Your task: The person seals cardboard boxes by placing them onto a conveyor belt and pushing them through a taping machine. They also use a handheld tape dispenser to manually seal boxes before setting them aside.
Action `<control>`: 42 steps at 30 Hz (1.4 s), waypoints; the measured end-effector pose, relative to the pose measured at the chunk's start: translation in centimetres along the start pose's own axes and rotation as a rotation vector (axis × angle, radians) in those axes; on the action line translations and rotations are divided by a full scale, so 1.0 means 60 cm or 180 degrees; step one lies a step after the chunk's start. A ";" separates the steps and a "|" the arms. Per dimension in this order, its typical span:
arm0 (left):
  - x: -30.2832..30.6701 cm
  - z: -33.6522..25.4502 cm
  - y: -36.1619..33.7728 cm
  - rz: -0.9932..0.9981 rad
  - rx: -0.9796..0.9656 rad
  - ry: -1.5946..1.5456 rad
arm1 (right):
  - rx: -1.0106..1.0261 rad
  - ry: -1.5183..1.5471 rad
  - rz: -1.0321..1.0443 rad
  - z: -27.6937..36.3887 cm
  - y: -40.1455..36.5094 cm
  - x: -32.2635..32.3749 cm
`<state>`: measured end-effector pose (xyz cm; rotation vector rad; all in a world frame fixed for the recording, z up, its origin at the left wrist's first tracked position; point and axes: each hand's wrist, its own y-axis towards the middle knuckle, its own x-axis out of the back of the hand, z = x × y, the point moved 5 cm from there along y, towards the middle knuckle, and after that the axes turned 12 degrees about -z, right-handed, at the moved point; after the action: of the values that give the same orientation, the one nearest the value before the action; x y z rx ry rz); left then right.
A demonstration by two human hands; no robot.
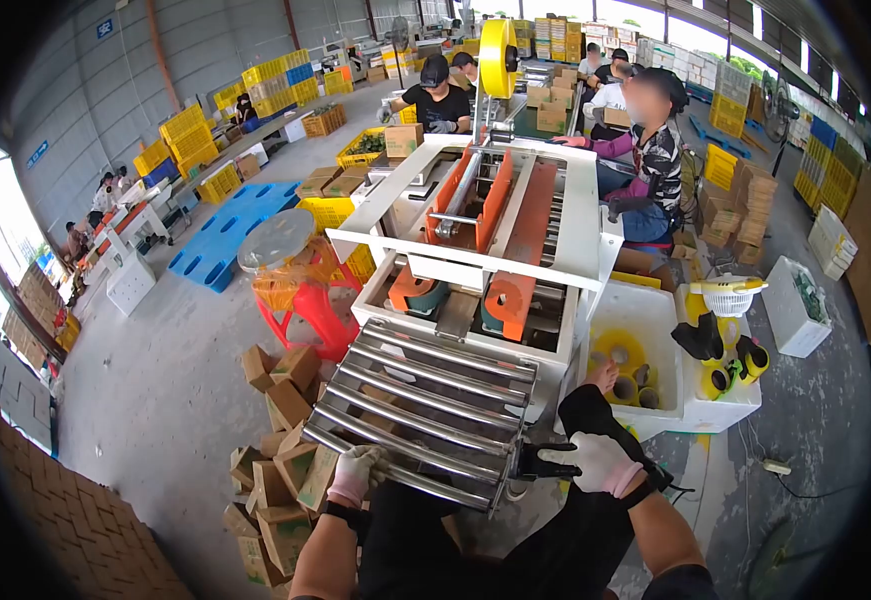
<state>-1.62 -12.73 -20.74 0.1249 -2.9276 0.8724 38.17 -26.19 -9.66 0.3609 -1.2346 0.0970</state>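
Observation:
My left hand (358, 470), in a white work glove, is closed over the near edge of a roller conveyor (420, 395), at its front metal roller. In a matching glove, my right hand (600, 463) lies to the right of the conveyor with its fingers stretched out. Their tips touch or hover over a small black object (543, 461) whose kind I cannot make out. Beyond the rollers stands a white carton-sealing machine (475, 255) with orange guides and a yellow tape roll (496, 60) on top.
Several small cardboard boxes (285, 490) are heaped left of the conveyor. A red stool (313, 310) stands behind them. At right are a foam box (635, 335) with yellow stains and a white basket (727, 297). A person (655, 160) sits beyond; other people work farther back.

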 end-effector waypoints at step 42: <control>-0.098 -0.252 0.228 -0.0004 -0.1592 0.1668 | 0.0030 0.0190 -0.0118 -0.010 0.300 -0.045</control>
<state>3.71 7.32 -16.17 -0.1187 -2.5377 0.1146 33.03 -8.76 -8.43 0.3864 -1.1684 0.0810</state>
